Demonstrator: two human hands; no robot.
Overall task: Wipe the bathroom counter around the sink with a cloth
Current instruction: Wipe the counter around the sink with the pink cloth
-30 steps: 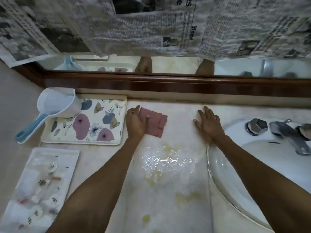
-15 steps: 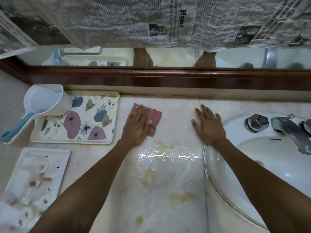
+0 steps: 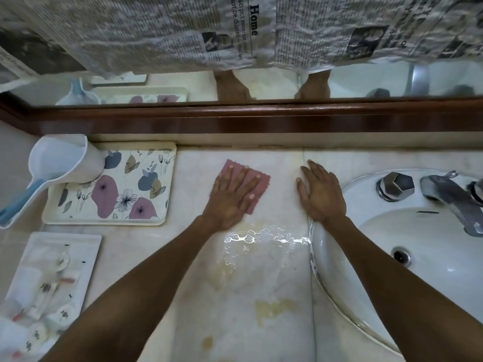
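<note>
A pink cloth (image 3: pixel 262 181) lies flat on the pale stone counter (image 3: pixel 261 283), near the back wall. My left hand (image 3: pixel 232 197) presses down on it with fingers spread, covering most of it. My right hand (image 3: pixel 320 194) rests flat on the bare counter beside the white sink (image 3: pixel 339 280), fingers together, holding nothing. A patch of shiny water (image 3: pixel 264 237) and yellowish stains (image 3: pixel 271 308) lie on the counter just in front of my hands.
A floral tray (image 3: pixel 136 205) holds a white scoop with a blue handle (image 3: pixel 62 163) at the left. A clear pouch of small items (image 3: pixel 49 278) lies in front of it. A chrome faucet (image 3: pixel 452 194) stands over the sink. The newspaper-covered mirror (image 3: pixel 235 35) hangs behind.
My left hand has slid fully onto the cloth and spread flat, pushing it a little to the right and toward me. My right hand has stayed in place.
</note>
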